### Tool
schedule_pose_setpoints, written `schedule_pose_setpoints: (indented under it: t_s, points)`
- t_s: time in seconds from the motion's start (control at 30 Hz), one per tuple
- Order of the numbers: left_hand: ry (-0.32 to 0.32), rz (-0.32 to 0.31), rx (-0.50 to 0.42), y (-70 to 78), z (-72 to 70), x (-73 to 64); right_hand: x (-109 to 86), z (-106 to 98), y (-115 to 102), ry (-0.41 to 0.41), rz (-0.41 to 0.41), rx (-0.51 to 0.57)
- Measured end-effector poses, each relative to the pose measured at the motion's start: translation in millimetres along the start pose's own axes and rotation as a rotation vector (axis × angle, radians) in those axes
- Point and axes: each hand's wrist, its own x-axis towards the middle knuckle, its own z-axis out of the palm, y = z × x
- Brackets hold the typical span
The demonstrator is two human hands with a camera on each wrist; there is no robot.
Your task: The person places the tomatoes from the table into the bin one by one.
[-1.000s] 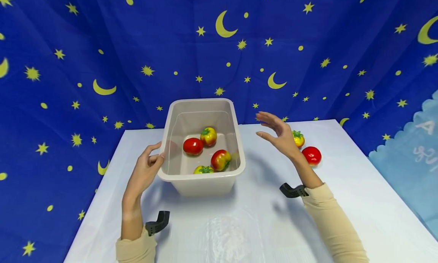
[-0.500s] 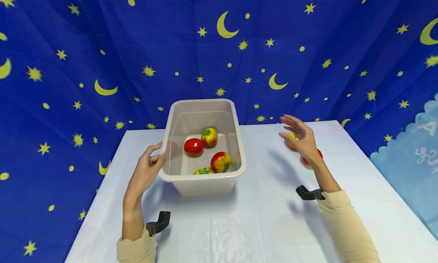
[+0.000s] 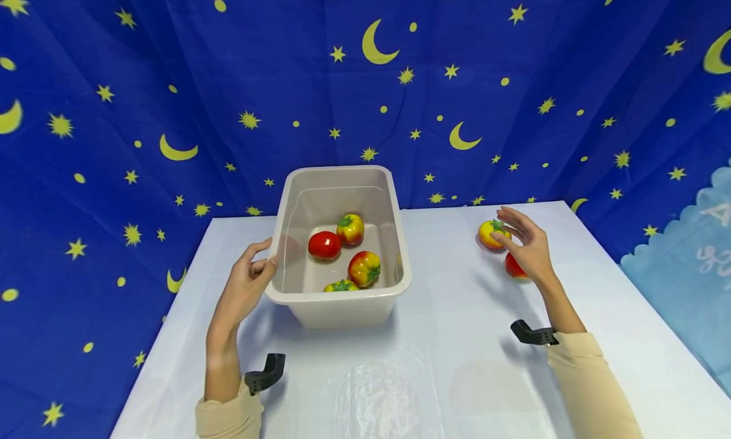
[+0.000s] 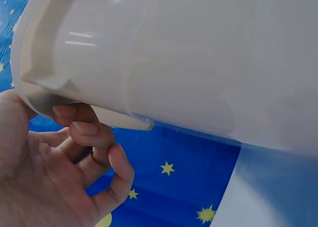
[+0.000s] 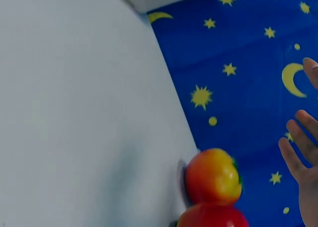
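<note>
My left hand [image 3: 242, 287] grips the left rim of a beige plastic bin [image 3: 342, 309]; in the left wrist view its fingers curl under the bin's edge [image 4: 20, 63]. Inside lie several glossy tomatoes: a red one [image 3: 324, 245], a yellow-red one [image 3: 350, 228], a red-and-yellow one [image 3: 364, 268] and one partly hidden by the front wall. On the right, my right hand [image 3: 528, 245], fingers spread and slightly bent, hovers over a yellow-orange tomato [image 3: 490, 235] and a red tomato [image 3: 516, 268], partly covering both. It holds nothing.
Everything stands on a white-covered table [image 3: 445, 363]. A blue cloth [image 3: 320, 77] with yellow stars and moons hangs behind it and on the sides. Black wrist mounts [image 3: 265, 372] project from both forearms.
My right hand has moved right and lower, to the two tomatoes on the table. The red-and-yellow tomato in the bin has rolled slightly. My left hand keeps its place on the rim.
</note>
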Motion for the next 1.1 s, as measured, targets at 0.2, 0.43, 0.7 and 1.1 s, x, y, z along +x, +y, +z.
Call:
schedule_pose_setpoints:
  t_s: [0.2, 0.43, 0.7, 1.1]
  points:
    - [-0.001, 0.000, 0.000, 0.2, 0.0, -0.6, -11.7, -6.8, -9.3, 0.026, 0.062, -0.139]
    - [0.005, -0.003, -0.012, 3.6, -0.5, -1.0, -16.0, -19.9, 20.2, 0.039, 0.107, -0.236]
    - [0.010, -0.003, -0.013, 4.4, 0.0, -1.6, -23.0, -23.9, 30.0, 0.047, 0.131, -0.256]
    - [0.007, 0.002, -0.002, 4.6, 0.3, -2.6, -34.1, -33.8, 45.9, 0.045, 0.237, -0.326]
